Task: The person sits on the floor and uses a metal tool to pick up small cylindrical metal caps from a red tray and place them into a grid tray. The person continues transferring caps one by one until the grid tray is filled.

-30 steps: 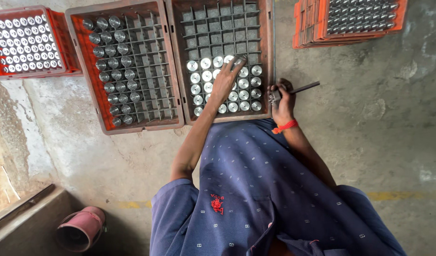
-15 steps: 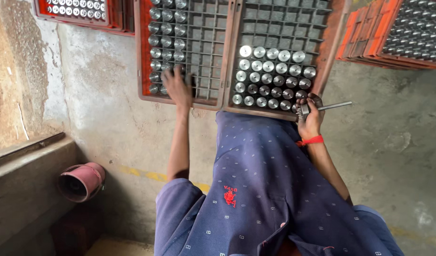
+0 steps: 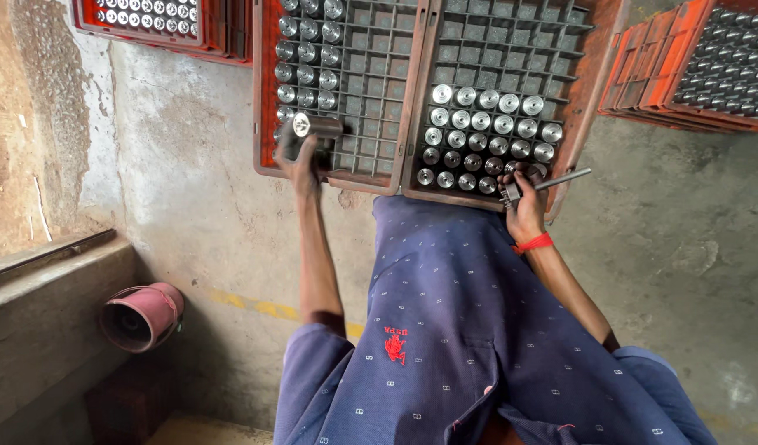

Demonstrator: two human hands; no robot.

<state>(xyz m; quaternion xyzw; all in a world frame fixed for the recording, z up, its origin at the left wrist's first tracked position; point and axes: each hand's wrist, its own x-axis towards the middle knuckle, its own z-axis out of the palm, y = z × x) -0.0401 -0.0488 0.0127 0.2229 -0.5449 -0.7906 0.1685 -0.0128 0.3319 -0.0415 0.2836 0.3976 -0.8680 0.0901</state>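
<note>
Head view, looking down past a blue patterned shirt point(image 3: 461, 330).

L hand point(image 3: 300, 152): being held clenched around a short shiny metal cylinder w/ a bright round end face point(image 3: 313, 126). The cylinder is being gripped lying sideways, just above the near-left corner of the left grey gridded tray w/ orange-red rim point(image 3: 370, 91). In that tray, similar round-topped metal pieces point(image 3: 309, 53) are being kept upright in the left columns only; the other cells are showing as open grid.

R hand point(image 3: 523, 202): being closed on a thin dark metal rod tool point(image 3: 560, 179), w/ the rod sticking out to the right over the tray edge. A small dark fitting at the hand end of the rod is being covered partly by the fingers; its exact shape can't be told. A red thread band point(image 3: 534, 243) is being worn on the R wrist.

Right grey gridded tray point(image 3: 560, 49): a block of shiny round-topped pieces point(image 3: 486, 136) is being held in the near rows, touching cell to cell; far rows open. R hand is resting at this tray's near edge.

Surroundings: another orange-red crate of metal pieces point(image 3: 148, 16) at far left, stacked orange crates point(image 3: 700, 70) at far right, all on a rough concrete floor point(image 3: 197, 206). A pink bucket lying on its side point(image 3: 144, 315) is being seen low left, well apart from both hands.
</note>
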